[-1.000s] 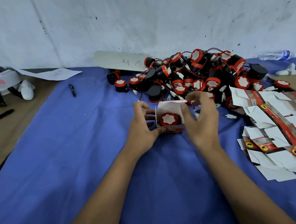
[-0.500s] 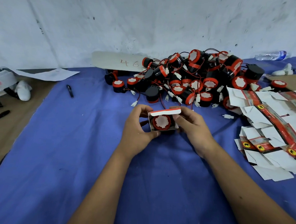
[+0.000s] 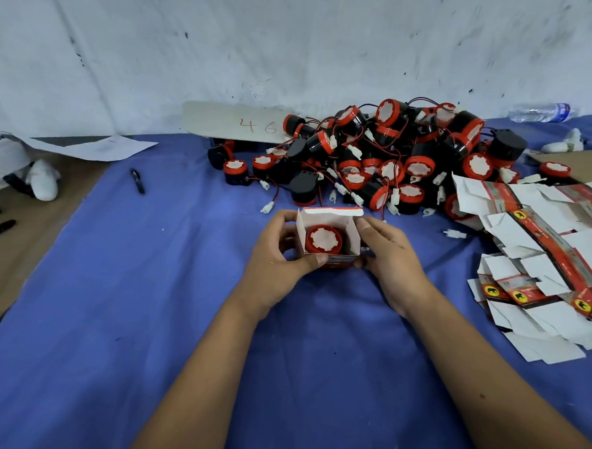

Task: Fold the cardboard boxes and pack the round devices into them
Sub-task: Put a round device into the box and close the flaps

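Head view, blue cloth (image 3: pixel 111 317), scuffed white wall (image 3: pixel 296 52), left hand (image 3: pixel 279 257) and right hand (image 3: pixel 388 260) gripping open box (image 3: pixel 354 234)

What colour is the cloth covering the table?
Blue; the cloth is plain, with a few small dark specks, seen best in the head view.

Left hand (image 3: pixel 279 257) curled, thumb forward, gripping. Right hand (image 3: pixel 387 253) opposite it, fingers bent inward, pinching. Both forearms extended forward.

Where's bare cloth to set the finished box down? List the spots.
Free: the blue cloth left of the left hand, between the pen and the near edge. Crowded: the device pile behind the box, and the flat cartons beside the right hand.
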### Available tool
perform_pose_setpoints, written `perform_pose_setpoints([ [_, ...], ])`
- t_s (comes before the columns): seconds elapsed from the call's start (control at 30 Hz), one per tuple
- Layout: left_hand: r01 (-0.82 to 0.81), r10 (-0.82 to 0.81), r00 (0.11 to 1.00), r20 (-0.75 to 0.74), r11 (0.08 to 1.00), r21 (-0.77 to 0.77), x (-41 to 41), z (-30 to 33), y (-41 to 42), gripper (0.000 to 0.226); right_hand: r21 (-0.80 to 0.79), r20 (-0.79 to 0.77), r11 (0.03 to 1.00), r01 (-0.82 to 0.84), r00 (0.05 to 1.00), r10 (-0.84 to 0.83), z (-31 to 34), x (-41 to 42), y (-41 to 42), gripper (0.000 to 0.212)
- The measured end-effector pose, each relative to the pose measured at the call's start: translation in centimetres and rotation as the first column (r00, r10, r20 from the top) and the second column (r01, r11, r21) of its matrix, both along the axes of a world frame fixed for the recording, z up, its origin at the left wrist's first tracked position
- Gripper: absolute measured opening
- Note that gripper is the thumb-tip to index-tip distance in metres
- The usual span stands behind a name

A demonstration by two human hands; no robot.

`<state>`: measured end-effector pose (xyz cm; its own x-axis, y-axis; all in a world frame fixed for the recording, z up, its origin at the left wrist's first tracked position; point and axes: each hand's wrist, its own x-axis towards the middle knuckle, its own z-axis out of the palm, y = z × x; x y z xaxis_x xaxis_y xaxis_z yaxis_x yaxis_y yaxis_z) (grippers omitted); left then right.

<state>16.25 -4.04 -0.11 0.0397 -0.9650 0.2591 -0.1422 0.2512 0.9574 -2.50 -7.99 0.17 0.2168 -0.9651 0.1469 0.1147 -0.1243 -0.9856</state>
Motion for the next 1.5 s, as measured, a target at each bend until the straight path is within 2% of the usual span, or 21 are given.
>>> perform_pose_setpoints([
  [0.1, 0.049, -0.045, 0.997, -0.069, 0.997, 0.063, -0.3, 0.2, 0.1, 0.056, -0.020, 0.010, 1.000, -0.020, 1.000, 0.021, 0.2, 0.1, 0.2, 0.033],
  [0.2, 0.066, -0.051, 0.989, -0.139, 0.993, 0.101, -0.3, 0.1, 0.2, 0.056, -0.112, -0.054, 0.994, -0.013, 0.999, 0.007, 0.4, 0.1, 0.3, 0.034],
  [0.4, 0.155, -0.061, 0.919, -0.390, 0.964, 0.215, -0.6, 0.6, 0.2, 0.059, -0.161, -0.006, 0.987, -0.016, 1.000, 0.015, 0.6, 0.3, 0.5, 0.032],
  [0.5, 0.161, -0.073, 0.916, -0.394, 0.967, 0.195, -1.1, 0.9, 0.4, 0.043, -0.211, -0.044, 0.977, -0.023, 0.999, 0.014, 0.7, 0.4, 0.6, 0.032],
  [0.63, -0.005, 0.079, 0.936, -0.343, 0.977, 0.211, -1.6, 0.9, 0.3, 0.035, -0.262, -0.031, 0.964, -0.055, 0.998, 0.048, 0.9, 0.4, 1.0, 0.032],
  [0.7, -0.066, 0.123, 0.947, -0.297, 0.979, 0.195, -1.8, 0.6, 0.2, 0.030, -0.311, -0.074, 0.950, -0.027, 0.997, 0.004, 0.9, 0.6, 1.2, 0.028],
  [0.77, -0.095, 0.137, 0.955, -0.262, 0.982, 0.165, -2.0, 0.4, 0.2, 0.023, -0.445, -0.166, 0.891, 0.086, 0.970, -0.177, 0.7, 0.8, 1.3, 0.021],
  [0.83, -0.127, 0.158, 0.959, -0.235, 0.982, 0.142, -2.2, 0.2, 0.0, 0.021, -0.691, -0.268, 0.708, 0.144, 0.859, -0.436, 0.5, 0.8, 1.3, 0.017],
  [0.9, -0.154, 0.177, 0.964, -0.200, 0.980, 0.124, -2.1, 0.1, -0.1, 0.021, -0.848, -0.320, 0.527, 0.050, 0.745, -0.585, 0.5, 0.7, 1.0, 0.010],
  [0.97, -0.160, 0.181, 0.966, -0.187, 0.980, 0.119, -2.0, 0.2, -0.1, 0.023, -0.873, -0.389, 0.485, -0.053, 0.675, -0.627, 0.5, 0.9, 0.9, 0.012],
  [1.1, -0.166, 0.181, 0.977, -0.115, 0.978, 0.127, -2.1, 0.0, -0.2, 0.025, -0.797, -0.553, 0.597, -0.091, 0.509, -0.660, 0.7, 1.5, 1.0, 0.031],
  [1.23, -0.065, 0.088, 0.982, -0.165, 0.988, 0.139, -1.6, 0.3, 0.3, 0.038, -0.654, -0.677, 0.755, -0.039, 0.476, -0.561, 1.2, 1.9, 1.4, 0.058],
  [1.33, 0.029, -0.007, 0.982, -0.188, 0.993, 0.118, -0.8, 0.2, 0.5, 0.051, -0.611, -0.686, 0.792, -0.021, 0.513, -0.516, 1.7, 2.2, 1.5, 0.049],
  [1.4, 0.022, -0.016, 0.997, -0.072, 0.997, 0.075, -0.5, 0.1, 0.6, 0.052, -0.631, -0.663, 0.776, 0.014, 0.509, -0.548, 1.8, 2.2, 1.5, 0.036],
  [1.5, 0.003, -0.008, 0.992, 0.126, 0.999, 0.038, -0.7, -0.1, 0.4, 0.058, -0.609, -0.727, 0.792, 0.045, 0.367, -0.580, 1.7, 2.4, 1.5, 0.036],
])
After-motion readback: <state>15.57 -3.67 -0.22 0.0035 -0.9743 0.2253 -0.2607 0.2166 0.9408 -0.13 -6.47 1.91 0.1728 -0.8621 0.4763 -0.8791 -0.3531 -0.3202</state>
